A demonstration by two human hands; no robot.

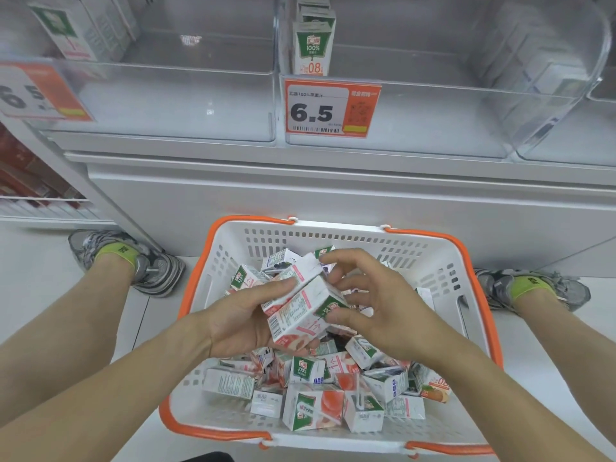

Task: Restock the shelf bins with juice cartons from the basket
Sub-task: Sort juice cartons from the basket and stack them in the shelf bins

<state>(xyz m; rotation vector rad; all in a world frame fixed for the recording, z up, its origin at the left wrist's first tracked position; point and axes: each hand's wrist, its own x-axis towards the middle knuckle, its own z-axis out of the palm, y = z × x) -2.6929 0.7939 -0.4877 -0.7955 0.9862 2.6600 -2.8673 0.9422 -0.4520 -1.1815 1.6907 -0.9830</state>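
A white basket [443,261] with orange handles sits on the floor between my feet, holding several small juice cartons [310,408]. Above it my left hand [240,318] grips two white and pink cartons [300,305] stacked side by side, thumb across the upper one. My right hand [376,305] curls its fingers round the far end of the same cartons, thumb on the green label. On the shelf above, the middle clear bin [433,111] holds a row of cartons [313,45] at its left side. The left bin [166,105] has cartons [76,31] at its far left.
Price tags reading 6.5 hang on the bin fronts [330,108]. A third curved clear bin [600,95] lies at the right edge. My two shoes [133,258] flank the basket. A white shelf base [333,195] stands right behind it. Red packs [23,171] fill a lower shelf left.
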